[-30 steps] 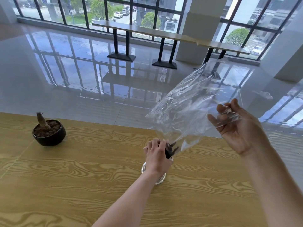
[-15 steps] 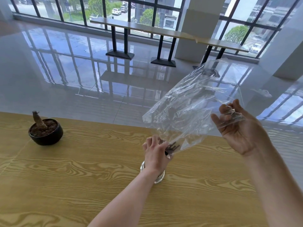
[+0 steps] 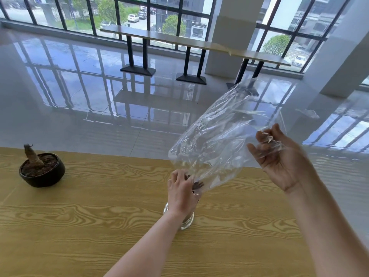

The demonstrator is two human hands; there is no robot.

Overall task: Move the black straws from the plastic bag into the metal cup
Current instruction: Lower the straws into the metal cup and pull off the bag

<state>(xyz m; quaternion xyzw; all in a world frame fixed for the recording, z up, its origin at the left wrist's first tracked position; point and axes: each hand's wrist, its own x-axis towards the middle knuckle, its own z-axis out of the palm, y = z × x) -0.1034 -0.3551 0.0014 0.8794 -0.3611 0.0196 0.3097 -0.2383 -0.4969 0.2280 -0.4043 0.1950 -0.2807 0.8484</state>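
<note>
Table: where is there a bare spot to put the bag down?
Bare wood lies between the plant pot and the left hand, and along the near edge. Crowded at the metal cup, where that hand, black straws and plastic bag meet.

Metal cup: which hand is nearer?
Left. The left hand sits right above the metal cup, gripping the black straws; the right hand is raised off to the right, pinching the far end of the plastic bag.

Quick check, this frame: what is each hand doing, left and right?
Left hand: closed, gripping the black straws above the metal cup.
Right hand: closed, pinching the upper end of the plastic bag.
</note>
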